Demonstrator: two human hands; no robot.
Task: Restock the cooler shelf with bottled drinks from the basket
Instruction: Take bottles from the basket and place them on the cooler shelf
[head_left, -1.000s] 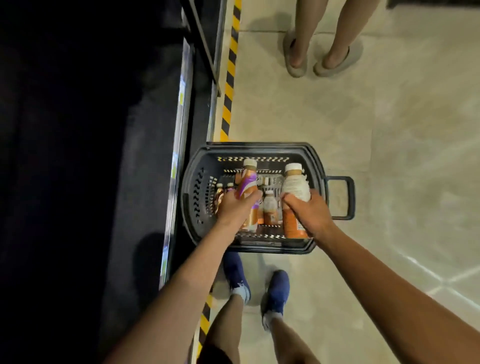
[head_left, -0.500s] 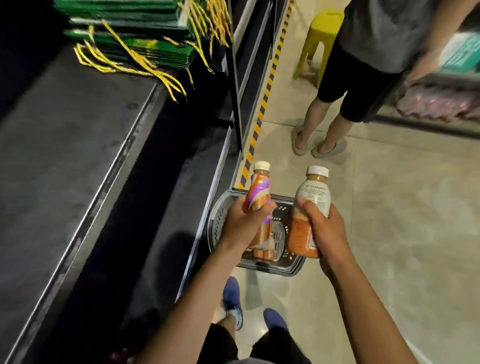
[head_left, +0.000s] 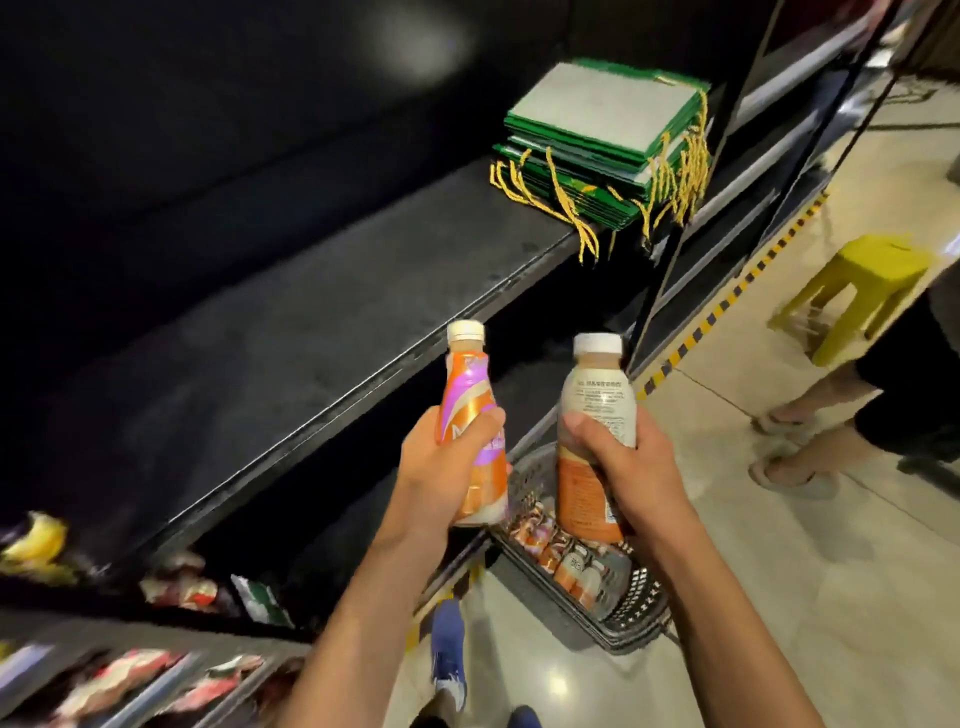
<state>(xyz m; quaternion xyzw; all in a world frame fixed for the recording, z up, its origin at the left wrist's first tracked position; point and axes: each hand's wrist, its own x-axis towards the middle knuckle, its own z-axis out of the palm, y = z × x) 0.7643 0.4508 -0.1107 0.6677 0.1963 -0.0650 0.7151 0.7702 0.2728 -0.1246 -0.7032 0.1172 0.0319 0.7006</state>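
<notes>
My left hand (head_left: 441, 467) grips an orange and purple bottle (head_left: 470, 400) with a white cap, held upright. My right hand (head_left: 631, 467) grips a wider bottle (head_left: 597, 400) with a white and orange label, also upright. Both bottles hang in front of the dark cooler shelf (head_left: 291, 353), level with its front edge. Below my hands the black basket (head_left: 628, 608) stands on the floor with several more bottles lying in it.
A stack of green bags with yellow cords (head_left: 608, 150) lies at the far end of the shelf. Packaged goods (head_left: 176, 587) fill lower shelves at the left. A yellow stool (head_left: 857, 280) and another person's legs (head_left: 810, 415) stand on the tiled floor to the right.
Both hands have lifted the two bottles out of the basket and up to shelf height. My view has swung up from the floor toward the shelf.
</notes>
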